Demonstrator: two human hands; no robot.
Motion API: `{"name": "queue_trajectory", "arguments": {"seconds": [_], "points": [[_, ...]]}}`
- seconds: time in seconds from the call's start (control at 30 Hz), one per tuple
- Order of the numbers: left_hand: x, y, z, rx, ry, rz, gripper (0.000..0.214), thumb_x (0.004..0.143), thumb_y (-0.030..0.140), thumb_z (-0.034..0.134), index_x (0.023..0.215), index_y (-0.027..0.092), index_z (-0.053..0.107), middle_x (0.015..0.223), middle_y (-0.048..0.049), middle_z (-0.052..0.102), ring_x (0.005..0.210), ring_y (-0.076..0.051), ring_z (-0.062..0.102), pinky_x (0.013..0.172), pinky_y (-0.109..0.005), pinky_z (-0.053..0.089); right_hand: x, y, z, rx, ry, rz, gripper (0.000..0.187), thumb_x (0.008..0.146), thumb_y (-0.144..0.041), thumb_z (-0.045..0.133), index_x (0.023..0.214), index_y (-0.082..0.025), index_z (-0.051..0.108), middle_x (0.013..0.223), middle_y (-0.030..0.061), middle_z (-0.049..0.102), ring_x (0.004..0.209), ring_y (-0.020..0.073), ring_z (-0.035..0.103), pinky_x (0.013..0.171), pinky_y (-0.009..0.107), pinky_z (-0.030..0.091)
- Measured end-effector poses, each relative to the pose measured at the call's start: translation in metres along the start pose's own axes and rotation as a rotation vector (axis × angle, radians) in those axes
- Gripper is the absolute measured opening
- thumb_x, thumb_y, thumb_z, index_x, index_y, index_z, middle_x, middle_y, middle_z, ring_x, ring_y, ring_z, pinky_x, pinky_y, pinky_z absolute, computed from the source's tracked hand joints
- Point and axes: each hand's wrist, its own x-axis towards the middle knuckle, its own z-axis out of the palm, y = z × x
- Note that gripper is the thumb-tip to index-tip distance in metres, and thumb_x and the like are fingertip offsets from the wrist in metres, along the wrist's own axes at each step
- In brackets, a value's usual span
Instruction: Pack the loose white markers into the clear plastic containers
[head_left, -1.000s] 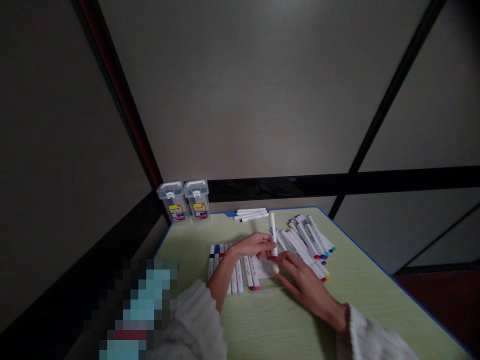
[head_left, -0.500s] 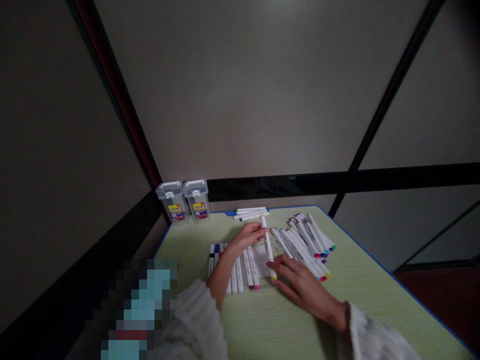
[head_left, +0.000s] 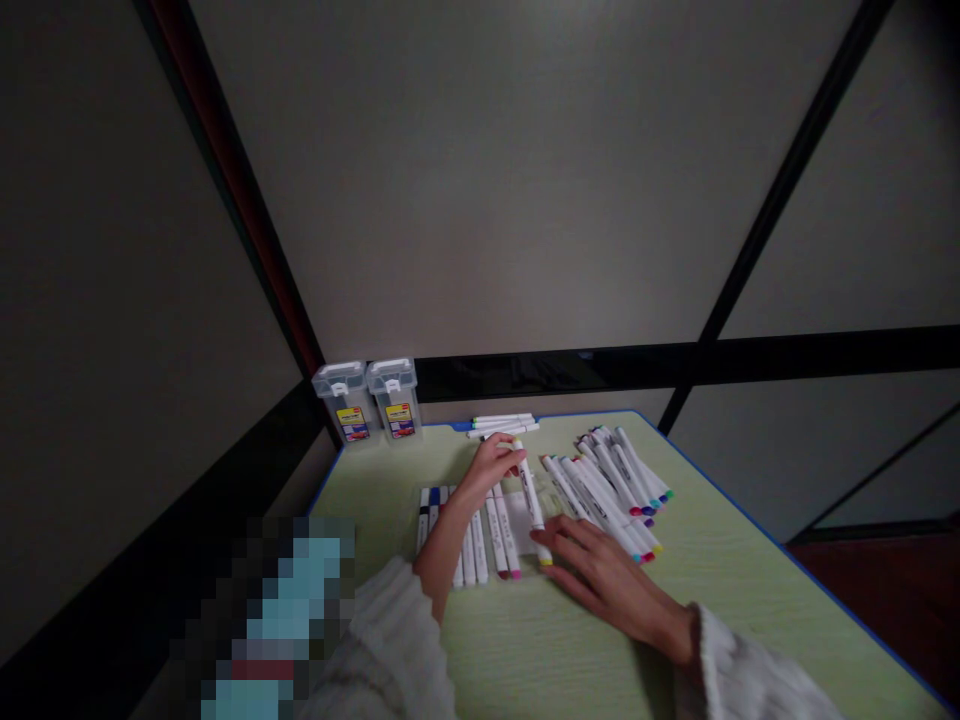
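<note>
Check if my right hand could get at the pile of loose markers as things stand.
Likely yes: the loose markers lie close beside the right hand, with nothing seen blocking it, though it also touches the yellow-ended marker.

Just short of the left fingers (head_left: 508,460), the left forearm (head_left: 442,535) hides part of the row of markers (head_left: 481,560), while lettering on the yellow-tipped marker (head_left: 529,490) between both hands' fingers is too small to read. Beyond and left of those fingers, the box labels' (head_left: 352,424) fine print blurs; nearer than them, the bottom edge crops both sleeves (head_left: 750,670).
</note>
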Motion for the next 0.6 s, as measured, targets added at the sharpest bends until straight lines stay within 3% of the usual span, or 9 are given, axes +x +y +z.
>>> {"name": "queue_trajectory", "arguments": {"seconds": [0.37,0.6], "points": [[0.0005,-0.0003,-0.0017,0.105,-0.026,0.038,0.024,0.066,0.026,0.064,0.081,0.016,0.047,0.051,0.0075,0.050,0.046,-0.006,0.050,0.049,-0.017,0.038,0.0007,-0.0029,-0.0006,-0.034,-0.047,0.007,0.027,0.088,-0.029,0.041,0.112,-0.020,0.050,0.099,0.0080,0.057,0.088,0.0205,0.055,0.076,0.036,0.045],[0.0065,-0.0083,-0.0064,0.278,0.025,0.094,0.022,0.062,0.023,0.066,0.075,0.015,0.050,0.053,0.0070,0.048,0.052,-0.008,0.049,0.053,-0.018,0.037,0.0023,-0.0036,-0.0005,-0.037,-0.072,0.012,0.030,0.088,-0.030,0.042,0.115,-0.019,0.048,0.099,0.0085,0.058,0.089,0.0216,0.054,0.077,0.038,0.044]]}}
